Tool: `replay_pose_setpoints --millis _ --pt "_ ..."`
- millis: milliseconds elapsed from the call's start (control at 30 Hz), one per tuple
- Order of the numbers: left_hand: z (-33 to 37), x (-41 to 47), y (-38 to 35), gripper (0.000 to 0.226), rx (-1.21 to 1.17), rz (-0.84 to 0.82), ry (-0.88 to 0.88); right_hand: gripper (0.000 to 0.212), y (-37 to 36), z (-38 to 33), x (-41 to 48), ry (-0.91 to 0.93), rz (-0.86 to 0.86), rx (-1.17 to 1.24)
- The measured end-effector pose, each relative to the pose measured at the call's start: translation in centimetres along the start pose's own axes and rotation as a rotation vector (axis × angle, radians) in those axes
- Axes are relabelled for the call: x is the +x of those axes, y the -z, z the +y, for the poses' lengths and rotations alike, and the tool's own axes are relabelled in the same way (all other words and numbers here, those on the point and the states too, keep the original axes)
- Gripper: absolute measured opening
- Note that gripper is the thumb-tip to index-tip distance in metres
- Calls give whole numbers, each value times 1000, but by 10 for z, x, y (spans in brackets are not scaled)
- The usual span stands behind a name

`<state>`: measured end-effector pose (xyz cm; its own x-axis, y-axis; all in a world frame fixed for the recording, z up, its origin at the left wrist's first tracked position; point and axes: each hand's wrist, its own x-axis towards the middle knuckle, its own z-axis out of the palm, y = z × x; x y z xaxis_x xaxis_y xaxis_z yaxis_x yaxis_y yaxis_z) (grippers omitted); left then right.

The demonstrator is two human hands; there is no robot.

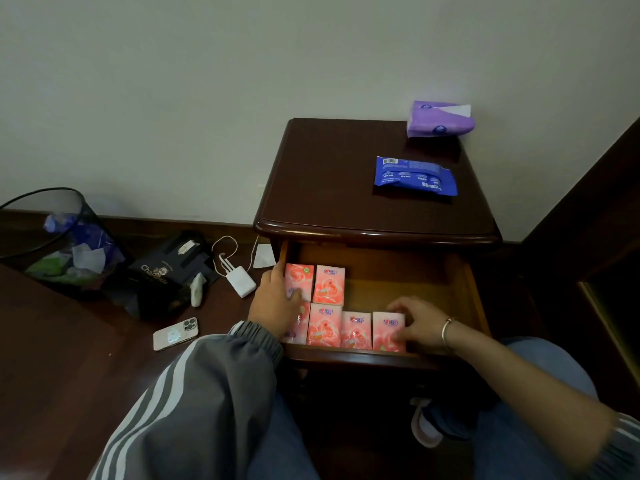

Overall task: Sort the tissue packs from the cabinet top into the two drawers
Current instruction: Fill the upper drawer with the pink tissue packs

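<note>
The top drawer [464, 289] of the dark wooden cabinet [346, 188] stands pulled out. Several pink tissue packs [329, 285] lie flat in it, in two rows along the left and front. My left hand [277, 303] rests on the packs at the drawer's left side, covering part of them. My right hand [417, 322] touches the rightmost pink pack [386, 330] in the front row, fingers curved over its right edge. On the cabinet top lie a blue wipes pack [414, 176] and, behind it, a purple soft tissue pack [440, 119].
Left of the cabinet, on the dark floor, are a mesh waste bin [52, 244], a black bag [166, 271], a white charger with cable [240, 280] and a phone [176, 333]. A dark wooden panel [595, 209] rises at the right. My knees fill the foreground.
</note>
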<state>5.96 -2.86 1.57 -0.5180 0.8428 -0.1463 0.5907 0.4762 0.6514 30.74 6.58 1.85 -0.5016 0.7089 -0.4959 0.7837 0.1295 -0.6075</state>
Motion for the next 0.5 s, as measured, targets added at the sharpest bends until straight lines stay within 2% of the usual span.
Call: replay_pose_setpoints --millis 67,200,333,500 --pt "2 -1 1 66 1 -2 5 33 -3 0 -2 -46 16 241" --pt "3 -2 2 65 -9 5 2 25 9 -1 -8 -35 98 316" --pt "2 -2 2 63 -20 5 14 17 23 -12 -6 -18 176 551" --pt "3 -4 4 64 -23 -14 29 30 -19 -42 5 17 3 410"
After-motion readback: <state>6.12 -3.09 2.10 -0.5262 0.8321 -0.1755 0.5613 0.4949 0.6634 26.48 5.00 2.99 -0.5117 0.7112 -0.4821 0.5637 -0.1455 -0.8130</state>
